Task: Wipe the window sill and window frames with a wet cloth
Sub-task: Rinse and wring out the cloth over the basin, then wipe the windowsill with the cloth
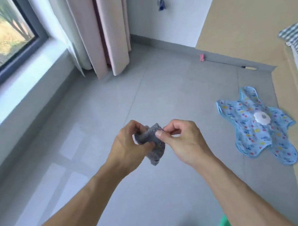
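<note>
Grey knitted cloth (pixel 154 147) bunched mid-air between both grips, over grey tiled floor (pixel 104 110). Left hand (pixel 128 147) curled around its left side; right hand (pixel 184 142) pinches top edge. White window sill (pixel 12 103) far left of grips; blue patterned bib (pixel 251 126) right.

Grey tiled floor (pixel 116 106) meets white walls (pixel 177 10), pale curtains (pixel 100 32) hanging in the corner, daylight reflecting off tiles.
</note>
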A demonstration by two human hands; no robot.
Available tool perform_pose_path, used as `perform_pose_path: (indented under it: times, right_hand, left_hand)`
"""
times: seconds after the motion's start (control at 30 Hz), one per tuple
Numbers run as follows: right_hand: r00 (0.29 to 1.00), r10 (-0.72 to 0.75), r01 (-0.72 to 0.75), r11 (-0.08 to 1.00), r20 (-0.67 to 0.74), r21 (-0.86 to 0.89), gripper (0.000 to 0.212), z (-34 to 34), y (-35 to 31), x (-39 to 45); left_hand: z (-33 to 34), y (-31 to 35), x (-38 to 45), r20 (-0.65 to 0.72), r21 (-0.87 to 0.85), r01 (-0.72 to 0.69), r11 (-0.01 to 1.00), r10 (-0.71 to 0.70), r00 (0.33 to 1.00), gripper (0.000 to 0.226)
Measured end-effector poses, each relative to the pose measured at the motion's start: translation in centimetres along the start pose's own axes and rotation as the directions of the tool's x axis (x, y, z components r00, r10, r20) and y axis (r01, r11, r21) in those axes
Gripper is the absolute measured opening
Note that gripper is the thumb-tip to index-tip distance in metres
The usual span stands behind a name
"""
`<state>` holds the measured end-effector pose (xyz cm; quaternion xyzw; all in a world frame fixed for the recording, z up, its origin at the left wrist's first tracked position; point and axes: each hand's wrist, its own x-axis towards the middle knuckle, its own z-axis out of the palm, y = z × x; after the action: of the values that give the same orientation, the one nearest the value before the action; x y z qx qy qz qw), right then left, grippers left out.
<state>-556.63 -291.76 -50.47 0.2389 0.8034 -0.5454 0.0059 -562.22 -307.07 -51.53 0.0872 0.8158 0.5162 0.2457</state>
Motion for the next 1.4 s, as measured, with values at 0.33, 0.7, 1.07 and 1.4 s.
perform_pose_path:
  times: [0.33,0.7,1.07,1.4]
  right_hand:
    - [0.94,-0.088,0.114,0.992,0.33,-0.06,0.02,8.8,-11.8,17.2]
    - [0.671,0.073,0.032,0.992,0.738,-0.126,0.041,23.2,-20.3,34.3]
    - [0.875,-0.083,0.141,0.986,0.477,-0.087,0.04,34.2,-24.0,49.4]
    - [0.805,-0.173,0.318,0.933,0.567,-0.167,0.051,45.8,-20.0,64.6]
  left_hand:
    - [-15.3,3.0,12.5,-0.153,-0.045,0.118,0.992,-0.123,0.98,0.023]
    - [-32.2,-0.1,25.1,-0.137,-0.176,0.154,0.972,-0.18,0.974,0.05]
    - [-42.1,-5.6,39.9,-0.308,-0.353,0.354,0.866,-0.465,0.83,0.008]
    - [-44.0,-16.0,56.0,-0.56,-0.334,0.195,0.922,-0.361,0.746,0.01]
